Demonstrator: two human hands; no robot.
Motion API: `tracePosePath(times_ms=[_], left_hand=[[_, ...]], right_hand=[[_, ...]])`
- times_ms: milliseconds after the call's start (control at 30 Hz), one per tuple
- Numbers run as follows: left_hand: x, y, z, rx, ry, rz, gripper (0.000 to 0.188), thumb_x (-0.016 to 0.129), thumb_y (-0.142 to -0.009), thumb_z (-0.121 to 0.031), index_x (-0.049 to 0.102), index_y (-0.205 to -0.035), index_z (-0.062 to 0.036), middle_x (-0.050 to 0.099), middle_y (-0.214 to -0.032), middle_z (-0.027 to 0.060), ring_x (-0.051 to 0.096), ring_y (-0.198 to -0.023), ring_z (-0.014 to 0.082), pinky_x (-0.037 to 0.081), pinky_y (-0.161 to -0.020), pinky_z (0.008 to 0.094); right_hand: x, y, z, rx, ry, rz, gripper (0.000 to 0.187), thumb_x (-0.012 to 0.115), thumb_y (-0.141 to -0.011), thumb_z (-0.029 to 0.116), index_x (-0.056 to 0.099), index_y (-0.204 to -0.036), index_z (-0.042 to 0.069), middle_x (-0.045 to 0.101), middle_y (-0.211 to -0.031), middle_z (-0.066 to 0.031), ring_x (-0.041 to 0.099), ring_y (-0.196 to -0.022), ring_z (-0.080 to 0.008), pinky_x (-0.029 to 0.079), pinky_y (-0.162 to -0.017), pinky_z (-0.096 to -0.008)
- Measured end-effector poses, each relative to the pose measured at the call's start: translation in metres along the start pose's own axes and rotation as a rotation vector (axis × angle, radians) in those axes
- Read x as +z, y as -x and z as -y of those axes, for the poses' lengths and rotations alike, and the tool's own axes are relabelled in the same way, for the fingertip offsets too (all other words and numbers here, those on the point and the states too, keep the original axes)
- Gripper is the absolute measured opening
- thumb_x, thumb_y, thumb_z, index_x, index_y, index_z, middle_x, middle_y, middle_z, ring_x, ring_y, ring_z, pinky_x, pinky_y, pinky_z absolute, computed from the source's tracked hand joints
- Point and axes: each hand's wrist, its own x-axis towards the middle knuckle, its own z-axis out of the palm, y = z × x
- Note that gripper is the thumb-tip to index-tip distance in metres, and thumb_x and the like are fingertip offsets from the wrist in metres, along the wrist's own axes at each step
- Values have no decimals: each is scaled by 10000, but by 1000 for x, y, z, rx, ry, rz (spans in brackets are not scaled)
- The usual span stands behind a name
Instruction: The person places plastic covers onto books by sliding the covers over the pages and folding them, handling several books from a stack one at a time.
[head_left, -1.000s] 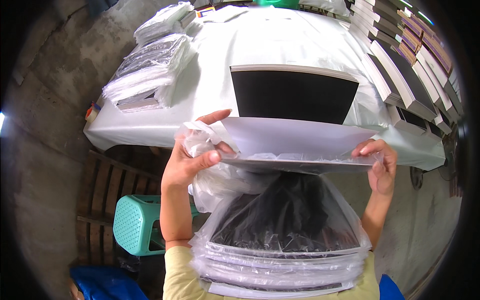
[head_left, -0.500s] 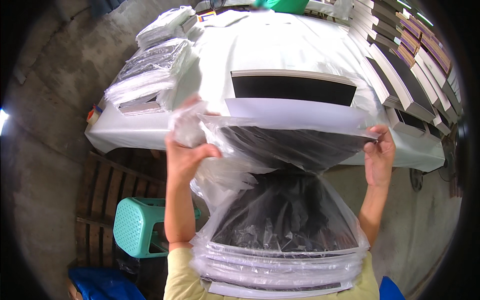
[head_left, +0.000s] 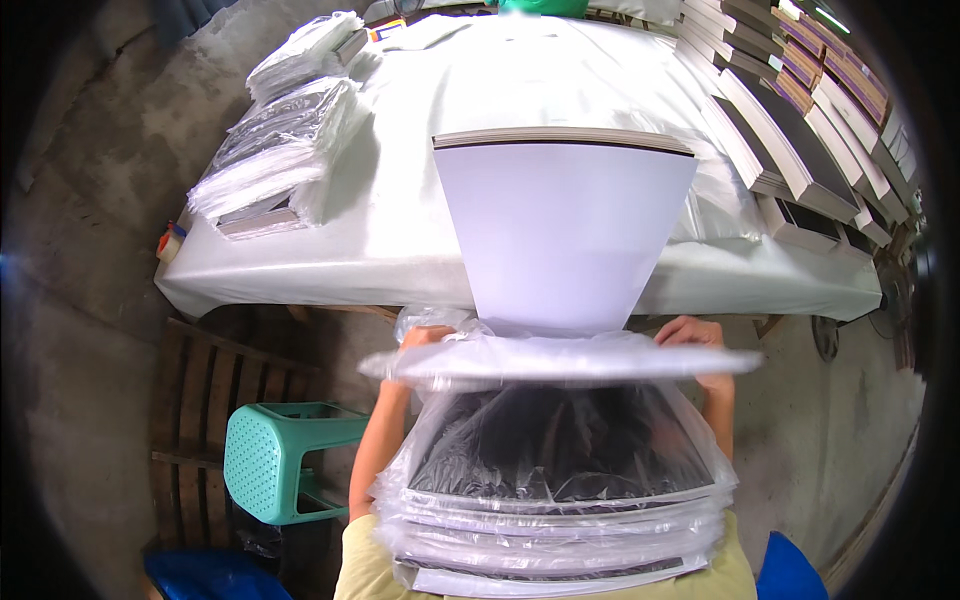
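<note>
Just in front of my body, a flat board in a clear plastic bag (head_left: pixel 560 366) is tilted so that mostly its long edge shows, blurred by motion. My left hand (head_left: pixel 424 337) holds its left end, beside a crumpled flap of the bag. At the right end, the fingers of my right hand (head_left: pixel 690 333) curl over the board. Both palms are partly hidden behind it. Below, a stack of bagged black boards (head_left: pixel 565 530) lies against my body. Beyond my hands, a white sheet (head_left: pixel 570 220) covers a pile of boards at the table's near edge.
The table (head_left: pixel 400 255) has a pale cloth cover. Plastic-wrapped packs (head_left: pixel 285 150) are piled at its left, with a tape roll (head_left: pixel 170 243) at the corner. Thick black-and-white boards (head_left: pixel 790 150) are stacked at the right. A green stool (head_left: pixel 285 460) stands by a wooden pallet (head_left: pixel 205 400).
Both hands have brought the bagged board down and toward me, turning it from face-on to nearly edge-on. More of the white sheet on the table is uncovered.
</note>
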Motion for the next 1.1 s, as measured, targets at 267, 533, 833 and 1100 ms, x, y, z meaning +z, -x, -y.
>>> tracePosePath(times_ms=[267,533,833,1100], left_hand=[[-87,-26,-132,121,953,-237,588,365,-858,-529,509,-1126,-26,592,-787,76,414,-518,79,318,-465,195],[-76,-71,-216,45,1106,-405,719,372,-752,-670,515,-1057,-34,417,-705,-15,363,-477,66,281,-415,190],[-100,-68,-199,247,796,-107,711,712,-683,-322,375,-1223,-6,505,-1121,110,493,-1026,207,416,-815,324],[-68,-62,-175,-307,1167,-301,376,567,-831,-239,477,-1118,-14,543,-1013,54,522,-904,143,413,-784,282]], right_hand=[[24,-50,59,83,-29,393,254,614,-737,20,574,-986,-7,580,-971,-127,558,-854,-173,466,-715,-281],[159,-123,71,-204,219,329,713,766,-633,309,364,-1167,61,496,-1073,-85,470,-1022,-195,386,-873,-303],[163,-140,96,-247,-240,156,466,715,-697,109,438,-1067,48,575,-921,-28,540,-841,-104,437,-757,-243],[104,-134,70,148,57,188,421,727,-696,218,533,-1023,38,578,-835,-43,528,-782,-101,421,-702,-234]])
